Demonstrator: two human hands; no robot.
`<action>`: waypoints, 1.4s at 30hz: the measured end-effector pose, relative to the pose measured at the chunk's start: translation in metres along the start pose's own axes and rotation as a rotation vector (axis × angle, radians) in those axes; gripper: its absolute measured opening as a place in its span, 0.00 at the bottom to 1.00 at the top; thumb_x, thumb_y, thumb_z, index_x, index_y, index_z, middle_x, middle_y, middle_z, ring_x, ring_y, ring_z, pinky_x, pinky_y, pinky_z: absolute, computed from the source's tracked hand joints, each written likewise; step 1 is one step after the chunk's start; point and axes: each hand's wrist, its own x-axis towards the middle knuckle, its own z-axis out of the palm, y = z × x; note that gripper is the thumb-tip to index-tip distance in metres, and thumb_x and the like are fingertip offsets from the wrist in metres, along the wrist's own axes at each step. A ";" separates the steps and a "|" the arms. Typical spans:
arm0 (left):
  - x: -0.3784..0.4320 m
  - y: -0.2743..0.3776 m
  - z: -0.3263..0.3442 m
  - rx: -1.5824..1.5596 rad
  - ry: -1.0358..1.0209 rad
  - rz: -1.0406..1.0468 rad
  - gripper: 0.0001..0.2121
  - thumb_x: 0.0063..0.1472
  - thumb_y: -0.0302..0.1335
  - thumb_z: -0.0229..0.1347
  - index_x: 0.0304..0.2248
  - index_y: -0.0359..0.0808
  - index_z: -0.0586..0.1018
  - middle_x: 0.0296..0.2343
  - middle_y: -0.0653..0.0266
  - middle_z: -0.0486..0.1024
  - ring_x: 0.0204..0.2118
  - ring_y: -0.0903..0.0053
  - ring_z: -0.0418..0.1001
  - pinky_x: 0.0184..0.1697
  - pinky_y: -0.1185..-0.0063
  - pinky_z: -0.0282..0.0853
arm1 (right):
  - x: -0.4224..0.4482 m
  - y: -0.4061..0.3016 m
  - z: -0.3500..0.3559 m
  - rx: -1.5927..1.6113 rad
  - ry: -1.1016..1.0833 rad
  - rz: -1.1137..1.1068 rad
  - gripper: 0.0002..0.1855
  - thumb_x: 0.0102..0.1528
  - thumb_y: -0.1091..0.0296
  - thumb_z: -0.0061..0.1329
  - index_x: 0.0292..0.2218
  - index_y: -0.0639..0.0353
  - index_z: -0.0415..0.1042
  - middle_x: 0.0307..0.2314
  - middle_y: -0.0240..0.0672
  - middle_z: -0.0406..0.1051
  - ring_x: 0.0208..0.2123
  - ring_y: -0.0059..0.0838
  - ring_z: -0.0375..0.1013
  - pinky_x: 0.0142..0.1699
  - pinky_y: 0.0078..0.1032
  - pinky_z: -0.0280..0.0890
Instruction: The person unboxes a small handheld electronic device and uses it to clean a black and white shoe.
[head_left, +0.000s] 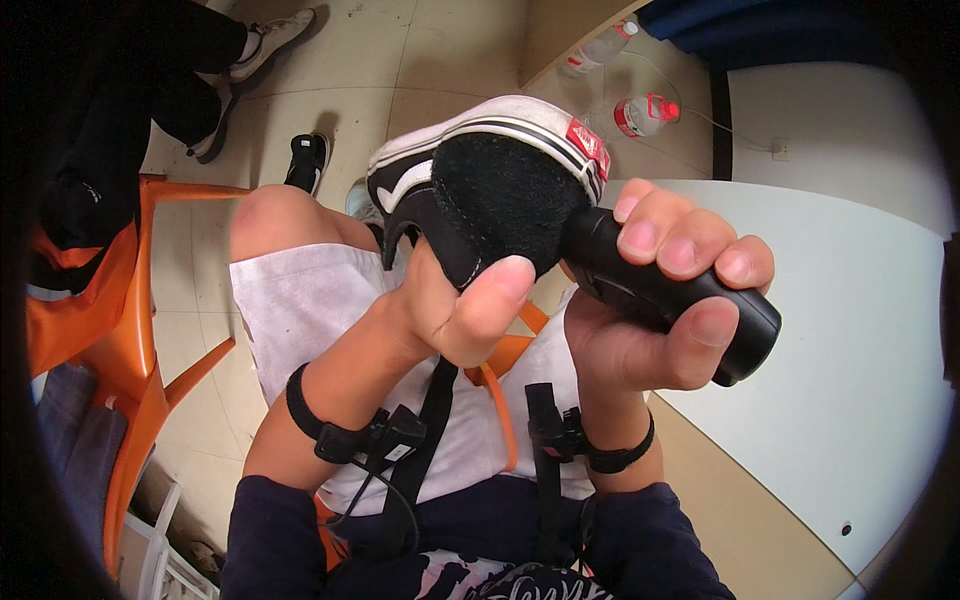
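Observation:
A black-and-white canvas sneaker (405, 184) with a red heel tab is held up in front of me, tilted on its side. My left hand (461, 319) grips it, fingers hidden in or behind the shoe's opening and thumb outside. My right hand (626, 345) is wrapped around the black handle (660, 289) of what looks like a handheld electric shoe polisher. Its round, fuzzy black pad (506, 199) lies over the shoe's side, just below the white rubber sole edge (510, 112). Whether the pad presses on the fabric cannot be told.
A white table (795, 315) stands on my right. Plastic bottles (646, 116) with red labels sit on the tiled floor beyond. To the left are an orange plastic chair (139, 300) and another person's dark-trousered legs (184, 75). A white plastic rack or basket (161, 555) is at lower left.

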 end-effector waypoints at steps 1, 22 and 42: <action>-0.001 0.000 0.001 -0.022 0.039 -0.018 0.11 0.44 0.25 0.46 0.29 0.29 0.71 0.24 0.63 0.67 0.27 0.72 0.64 0.33 0.79 0.62 | 0.000 0.000 0.000 0.001 0.012 -0.001 0.11 0.53 0.55 0.42 0.35 0.48 0.59 0.27 0.25 0.65 0.29 0.24 0.65 0.41 0.29 0.57; 0.007 0.004 -0.002 0.164 0.045 0.040 0.09 0.41 0.22 0.46 0.26 0.31 0.73 0.22 0.60 0.69 0.26 0.67 0.67 0.31 0.78 0.64 | 0.007 0.008 0.002 0.109 0.093 0.044 0.10 0.53 0.57 0.41 0.35 0.49 0.63 0.26 0.26 0.67 0.27 0.24 0.65 0.39 0.27 0.58; 0.013 0.007 0.006 0.205 -0.021 0.197 0.07 0.45 0.24 0.45 0.25 0.31 0.71 0.20 0.60 0.67 0.23 0.68 0.64 0.28 0.77 0.62 | 0.015 0.006 0.004 0.057 -0.043 0.033 0.10 0.53 0.57 0.40 0.35 0.49 0.62 0.27 0.26 0.66 0.27 0.25 0.65 0.39 0.27 0.58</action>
